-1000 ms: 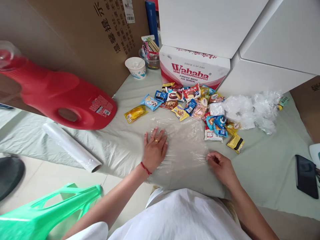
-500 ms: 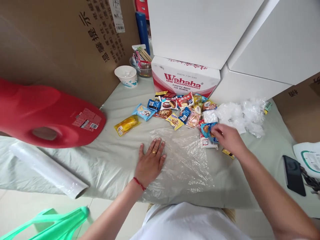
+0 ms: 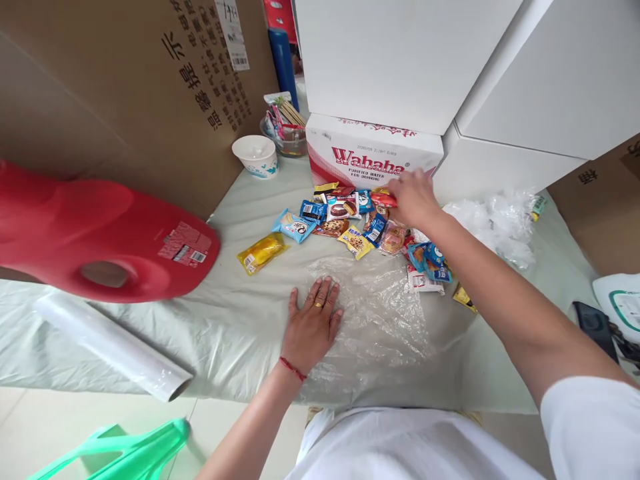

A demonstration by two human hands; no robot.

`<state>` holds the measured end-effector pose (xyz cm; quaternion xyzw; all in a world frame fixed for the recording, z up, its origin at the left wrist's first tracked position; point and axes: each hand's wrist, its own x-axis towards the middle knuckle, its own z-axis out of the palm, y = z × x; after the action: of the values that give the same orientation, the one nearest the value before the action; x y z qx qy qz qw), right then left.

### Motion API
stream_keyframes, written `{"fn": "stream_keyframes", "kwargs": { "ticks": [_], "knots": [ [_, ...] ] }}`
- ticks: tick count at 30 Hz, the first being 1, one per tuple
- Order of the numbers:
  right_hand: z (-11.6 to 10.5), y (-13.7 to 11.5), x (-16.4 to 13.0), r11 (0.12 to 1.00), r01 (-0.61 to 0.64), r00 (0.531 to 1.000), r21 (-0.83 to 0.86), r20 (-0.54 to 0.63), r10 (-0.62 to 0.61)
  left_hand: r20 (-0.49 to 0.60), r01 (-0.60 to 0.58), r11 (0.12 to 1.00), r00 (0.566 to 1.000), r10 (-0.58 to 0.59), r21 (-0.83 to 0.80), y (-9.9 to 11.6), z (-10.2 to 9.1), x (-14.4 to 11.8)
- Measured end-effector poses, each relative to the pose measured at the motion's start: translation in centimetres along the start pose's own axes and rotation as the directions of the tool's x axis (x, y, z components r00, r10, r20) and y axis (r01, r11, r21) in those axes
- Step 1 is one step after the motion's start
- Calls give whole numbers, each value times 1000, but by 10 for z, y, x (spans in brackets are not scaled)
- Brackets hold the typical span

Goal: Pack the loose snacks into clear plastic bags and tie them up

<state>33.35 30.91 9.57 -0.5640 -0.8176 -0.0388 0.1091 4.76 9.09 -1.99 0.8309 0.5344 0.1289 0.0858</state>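
Note:
My left hand [image 3: 313,323] lies flat with its fingers spread on the left edge of a thin clear plastic sheet [image 3: 380,320]. At the back of the snack pile, my right hand [image 3: 415,197] has its fingers closed on a red snack packet [image 3: 383,199], which looks tilted. Around it lie a white-and-brown pie packet [image 3: 343,205], a light blue packet [image 3: 294,226] and a yellow cookie packet [image 3: 355,243]. A yellow wrapped snack [image 3: 263,253] rests apart on the left. Blue packets [image 3: 430,260] sit beneath my right forearm, which hides part of the pile.
A Wahaba-like printed water carton [image 3: 370,157] stands behind the snacks. Crumpled clear plastic [image 3: 510,227] lies at right. To the left are a red jug [image 3: 145,233], a film roll [image 3: 115,343] and a paper cup [image 3: 256,160]. A phone [image 3: 594,330] lies far right.
My right hand has left the blue packets and moved up and left to the back of the pile, taking hold of the red packet. My left hand stays flat on the sheet.

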Motion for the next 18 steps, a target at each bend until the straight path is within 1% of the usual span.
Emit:
{"fn": "stream_keyframes", "kwargs": {
  "ticks": [1,2,3,4,5,6,8,10,12,13,15,18],
  "knots": [
    [-9,-7,-25,996,-27,1000,81,-14,28,0,-3,1000,1000,3,-2,0,0,0],
    [-15,-18,-53,981,-36,999,189,0,36,3,-9,1000,1000,9,-3,0,1,0],
    [-18,-31,-81,950,-23,999,310,33,13,9,-15,1000,1000,15,-1,-1,1,0],
    [-17,-47,-110,906,15,994,423,90,-58,14,-19,1000,1000,19,4,-1,1,0],
    [-12,-63,-136,868,57,984,494,118,-132,21,-22,1000,1000,21,12,-1,0,0],
    [-5,-80,-158,847,102,975,521,118,-190,25,-22,1000,999,21,21,-1,0,0],
    [13,-107,-191,874,143,961,465,144,-234,30,-15,999,999,14,44,0,-2,1],
    [26,-121,-207,892,178,934,416,214,-286,38,-8,998,999,6,64,0,-3,1],
    [28,-120,-212,888,186,906,420,277,-320,52,-6,997,999,2,76,1,-4,1],
    [27,-116,-212,888,176,903,425,290,-318,60,-6,997,998,1,78,1,-4,1],
    [25,-108,-211,898,151,912,413,293,-288,66,-5,997,998,0,78,1,-3,1],
    [31,-106,-207,911,140,920,388,290,-265,51,-2,997,999,-2,77,0,-1,1]
  ]
}}
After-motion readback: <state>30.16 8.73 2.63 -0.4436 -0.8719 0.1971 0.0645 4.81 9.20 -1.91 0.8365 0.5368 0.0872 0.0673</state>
